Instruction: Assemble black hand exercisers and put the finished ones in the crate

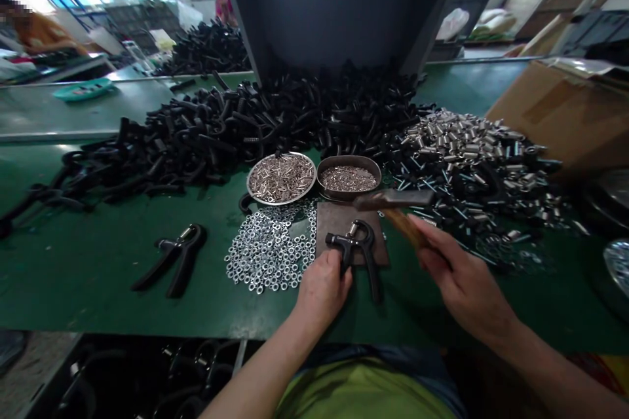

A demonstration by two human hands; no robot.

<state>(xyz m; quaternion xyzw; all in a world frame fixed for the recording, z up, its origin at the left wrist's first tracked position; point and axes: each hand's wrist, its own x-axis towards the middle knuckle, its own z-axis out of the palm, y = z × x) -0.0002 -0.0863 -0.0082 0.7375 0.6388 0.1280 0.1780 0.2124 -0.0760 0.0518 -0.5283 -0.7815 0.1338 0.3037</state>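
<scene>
My left hand [322,285] is closed on one handle of a black hand gripper [356,249], which lies on a small dark metal plate [328,217] on the green table [88,262]. My right hand [455,268] is wrapped round the wooden handle of a hammer [393,200]. The hammer's dark head hangs just above the hand gripper's spring end.
Loose silver washers [268,249] spread left of the plate. Two round dishes of small metal parts [281,178] [348,178] sit behind it. A finished hand gripper [174,260] lies to the left. Black handle parts [236,124] and metal springs [466,144] are heaped behind; a cardboard box [565,111] stands right.
</scene>
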